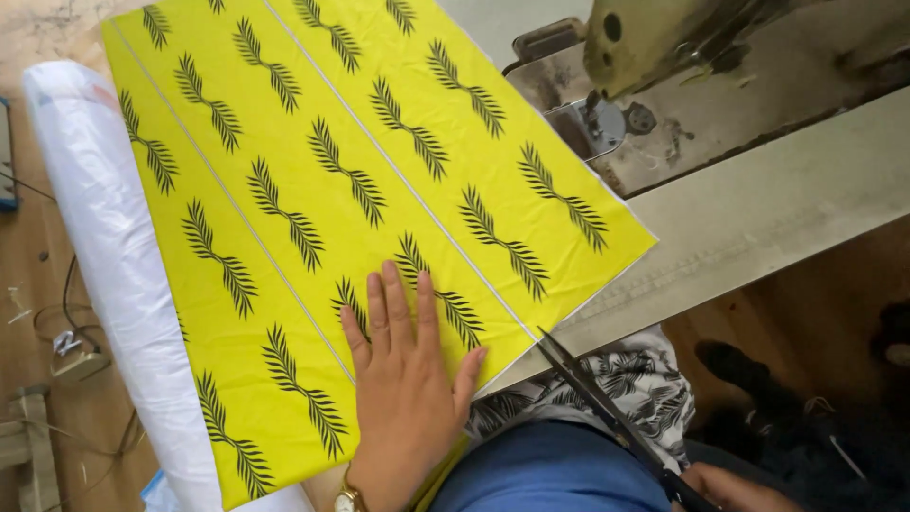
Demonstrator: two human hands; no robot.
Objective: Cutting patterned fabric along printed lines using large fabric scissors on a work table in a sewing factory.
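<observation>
The right hand [730, 491] is cut off by the bottom edge, hiding the scissors' [607, 408] handles. The sewing machine [664, 57] head runs past the top edge. The yellow fabric [332, 190] covers the table beneath.

Sewing machine [701, 85] on table; white plastic roll [104, 246] at left.

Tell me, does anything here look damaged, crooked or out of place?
Nothing stands out. The yellow leaf-print fabric lies flat and smooth under the left hand, and the scissors in the right hand meet its edge cleanly. The sewing machine beside it looks worn and stained, but I see nothing broken.
</observation>
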